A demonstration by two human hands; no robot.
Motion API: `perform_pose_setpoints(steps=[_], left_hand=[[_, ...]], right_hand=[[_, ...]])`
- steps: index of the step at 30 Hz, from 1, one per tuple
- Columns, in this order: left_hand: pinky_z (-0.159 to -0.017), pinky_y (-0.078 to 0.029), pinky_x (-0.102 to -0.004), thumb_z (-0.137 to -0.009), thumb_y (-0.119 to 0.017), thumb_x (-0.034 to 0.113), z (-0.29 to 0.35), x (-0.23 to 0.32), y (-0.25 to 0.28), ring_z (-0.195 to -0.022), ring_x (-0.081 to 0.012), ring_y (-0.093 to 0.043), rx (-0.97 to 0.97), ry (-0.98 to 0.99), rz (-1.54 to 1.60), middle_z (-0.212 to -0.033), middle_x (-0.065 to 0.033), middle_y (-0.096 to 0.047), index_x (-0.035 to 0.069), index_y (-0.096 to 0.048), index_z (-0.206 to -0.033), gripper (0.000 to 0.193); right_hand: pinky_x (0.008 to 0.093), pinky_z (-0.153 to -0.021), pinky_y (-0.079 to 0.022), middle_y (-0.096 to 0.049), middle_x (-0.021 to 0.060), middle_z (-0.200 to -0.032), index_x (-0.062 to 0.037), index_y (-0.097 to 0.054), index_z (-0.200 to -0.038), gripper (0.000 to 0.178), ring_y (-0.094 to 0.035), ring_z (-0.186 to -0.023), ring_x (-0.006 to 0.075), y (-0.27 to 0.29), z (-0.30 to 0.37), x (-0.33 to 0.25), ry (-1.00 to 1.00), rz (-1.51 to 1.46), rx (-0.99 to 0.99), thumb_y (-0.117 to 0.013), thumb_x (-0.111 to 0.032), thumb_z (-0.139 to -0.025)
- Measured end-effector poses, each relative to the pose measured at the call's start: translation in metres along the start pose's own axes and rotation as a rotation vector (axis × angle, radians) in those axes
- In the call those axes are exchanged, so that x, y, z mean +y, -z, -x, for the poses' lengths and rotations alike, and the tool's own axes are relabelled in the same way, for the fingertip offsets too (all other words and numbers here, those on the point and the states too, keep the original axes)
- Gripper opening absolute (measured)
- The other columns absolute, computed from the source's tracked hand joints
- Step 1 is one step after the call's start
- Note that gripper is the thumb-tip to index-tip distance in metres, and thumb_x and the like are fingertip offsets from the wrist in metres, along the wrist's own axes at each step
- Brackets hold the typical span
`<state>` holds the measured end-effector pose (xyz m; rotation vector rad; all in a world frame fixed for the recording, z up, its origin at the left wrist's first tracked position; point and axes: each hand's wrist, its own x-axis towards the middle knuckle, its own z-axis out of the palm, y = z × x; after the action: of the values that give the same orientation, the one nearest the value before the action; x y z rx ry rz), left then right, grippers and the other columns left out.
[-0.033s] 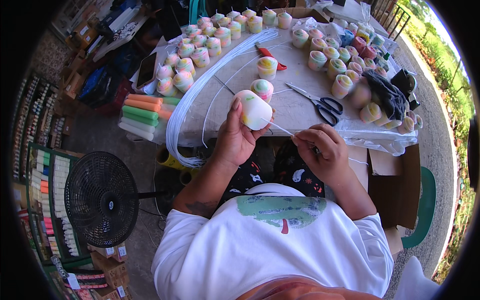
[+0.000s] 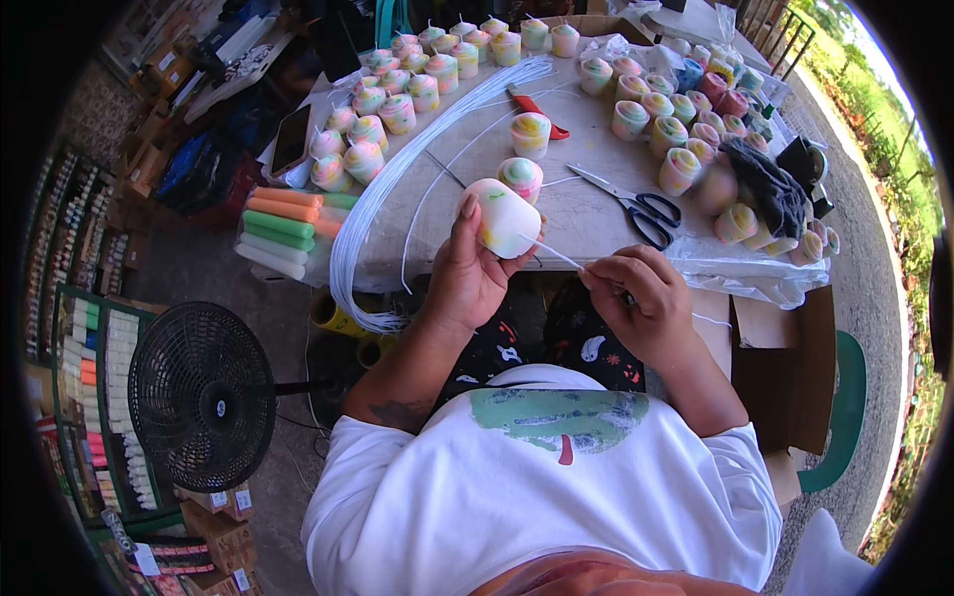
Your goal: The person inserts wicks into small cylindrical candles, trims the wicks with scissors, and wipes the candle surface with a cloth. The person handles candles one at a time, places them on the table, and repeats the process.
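A pale votive candle (image 2: pixel 509 221) with yellow and green tints is held tilted in my left hand (image 2: pixel 470 268), its fingers wrapped round the side. From its end facing me runs a white wick (image 2: pixel 552 251). My right hand (image 2: pixel 641 296) pinches that wick between thumb and fingers, to the right of the candle, and more of it trails out past the wrist. Just beyond the held candle stand two multicoloured candles, a nearer one (image 2: pixel 521 177) and a farther one (image 2: pixel 531 134). Black-handled scissors (image 2: pixel 636 207) lie with blades apart to the right of them.
A bundle of white wicks (image 2: pixel 383 214) curves along the table's left side and over its edge. Wicked candles (image 2: pixel 397 112) fill the back left; several candles (image 2: pixel 668 134) and a dark cloth (image 2: pixel 765 189) lie right. Coloured taper candles (image 2: pixel 283 223) lie left. A black fan (image 2: pixel 204 397) stands beside me.
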<state>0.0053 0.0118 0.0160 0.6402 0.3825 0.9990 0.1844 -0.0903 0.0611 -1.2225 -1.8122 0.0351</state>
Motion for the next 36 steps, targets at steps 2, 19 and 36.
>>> perform_pose_setpoints(steps=[2,19,36], left_hand=[[-0.084,-0.057,-0.0364,-0.093,-0.049,0.05,0.0,-0.001,-0.003,-0.098,-0.028,-0.065,0.047,-0.024,-0.003,-0.108,-0.0195,-0.063,0.004,-0.048,-0.122,0.054],[-0.091,-0.052,-0.0388,-0.093,-0.054,0.042,-0.006,-0.012,-0.003,-0.107,-0.0275,-0.061,0.038,-0.087,-0.141,-0.118,-0.017,-0.058,0.004,-0.041,-0.129,0.054],[-0.089,-0.048,-0.0319,-0.091,-0.062,0.034,-0.008,-0.017,-0.005,-0.106,-0.0152,-0.057,-0.014,-0.011,-0.12,-0.116,-0.0057,-0.055,0.004,-0.047,-0.128,0.05]], right_hand=[[0.0341,-0.057,-0.046,-0.061,0.0065,-0.076,-0.0066,-0.063,-0.086,0.015,-0.059,-0.065,0.0236,0.0,0.0,0.0,-0.003,0.006,-0.004,-0.071,-0.003,-0.074],[0.035,-0.057,-0.046,-0.058,0.0062,-0.074,-0.0069,-0.065,-0.09,0.016,-0.058,-0.064,0.0244,-0.002,-0.001,0.005,-0.023,0.089,-0.074,-0.07,-0.005,-0.075],[0.0367,-0.055,-0.046,-0.056,0.0084,-0.072,-0.0039,-0.064,-0.09,0.014,-0.058,-0.064,0.0262,0.003,0.002,0.006,-0.097,0.073,-0.151,-0.07,-0.005,-0.077]])
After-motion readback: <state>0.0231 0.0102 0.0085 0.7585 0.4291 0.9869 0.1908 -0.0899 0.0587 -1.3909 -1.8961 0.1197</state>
